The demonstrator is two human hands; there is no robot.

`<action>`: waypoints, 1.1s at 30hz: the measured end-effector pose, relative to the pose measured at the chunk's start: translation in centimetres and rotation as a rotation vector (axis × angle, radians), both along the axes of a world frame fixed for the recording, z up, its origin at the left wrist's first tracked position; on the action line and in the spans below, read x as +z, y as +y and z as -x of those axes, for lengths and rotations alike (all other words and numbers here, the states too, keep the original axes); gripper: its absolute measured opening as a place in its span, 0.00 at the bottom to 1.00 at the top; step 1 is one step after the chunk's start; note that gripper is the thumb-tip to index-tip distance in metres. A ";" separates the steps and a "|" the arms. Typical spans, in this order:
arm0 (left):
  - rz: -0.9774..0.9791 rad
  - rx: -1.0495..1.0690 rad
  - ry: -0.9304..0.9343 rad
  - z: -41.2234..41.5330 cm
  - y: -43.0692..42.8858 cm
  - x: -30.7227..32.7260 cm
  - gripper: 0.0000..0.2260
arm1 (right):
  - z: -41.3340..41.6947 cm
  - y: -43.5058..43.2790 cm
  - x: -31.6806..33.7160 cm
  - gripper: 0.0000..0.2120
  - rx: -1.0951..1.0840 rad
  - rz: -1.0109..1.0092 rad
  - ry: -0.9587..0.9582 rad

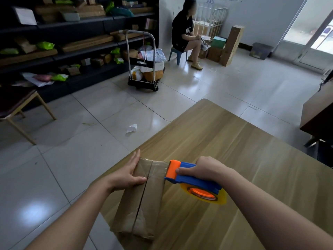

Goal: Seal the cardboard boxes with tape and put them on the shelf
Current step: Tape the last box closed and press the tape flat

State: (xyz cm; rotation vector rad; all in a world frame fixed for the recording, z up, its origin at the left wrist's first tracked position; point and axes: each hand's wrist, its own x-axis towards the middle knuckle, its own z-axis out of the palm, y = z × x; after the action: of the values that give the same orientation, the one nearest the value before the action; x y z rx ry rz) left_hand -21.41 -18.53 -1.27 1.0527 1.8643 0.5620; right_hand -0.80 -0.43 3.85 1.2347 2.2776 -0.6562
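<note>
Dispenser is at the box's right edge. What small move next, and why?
Probably, with the right hand, roll the dispenser down over that edge and cut: tape already seems to cross the far end of the box, and the left hand braces it.

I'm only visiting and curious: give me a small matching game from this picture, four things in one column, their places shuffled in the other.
Things: 1 cardboard box; 2 tape dispenser; 3 paper scrap; 4 trolley.
Places: A by the shelves; B gripped in the right hand; C alone on the floor; D on the table, steadied by the left hand.
Pairs: 1-D, 2-B, 3-C, 4-A.
</note>
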 end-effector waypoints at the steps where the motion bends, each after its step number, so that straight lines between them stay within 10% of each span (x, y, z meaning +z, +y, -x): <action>1: 0.013 -0.077 0.175 -0.5 0.2 0.2 0.45 | 0.0 0.0 0.0 0.37 0.001 -0.003 0.001; 7: 0.071 -0.338 0.663 -4.2 1.8 1.0 0.35 | -0.4 0.4 0.0 0.38 -0.004 -0.004 -0.004; 14: 0.114 -0.410 0.800 -7.2 2.6 0.3 0.55 | -0.2 -0.1 0.1 0.35 -0.006 -0.008 0.012; 33: -0.034 0.010 0.426 -5.8 5.0 1.7 0.49 | -1.1 1.5 3.2 0.37 0.026 -0.021 0.121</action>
State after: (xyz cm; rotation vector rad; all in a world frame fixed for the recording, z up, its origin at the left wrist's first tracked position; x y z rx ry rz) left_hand -15.66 -13.50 0.38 1.2606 2.2340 0.3960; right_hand 0.30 1.04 7.02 1.2027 2.4009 -0.7170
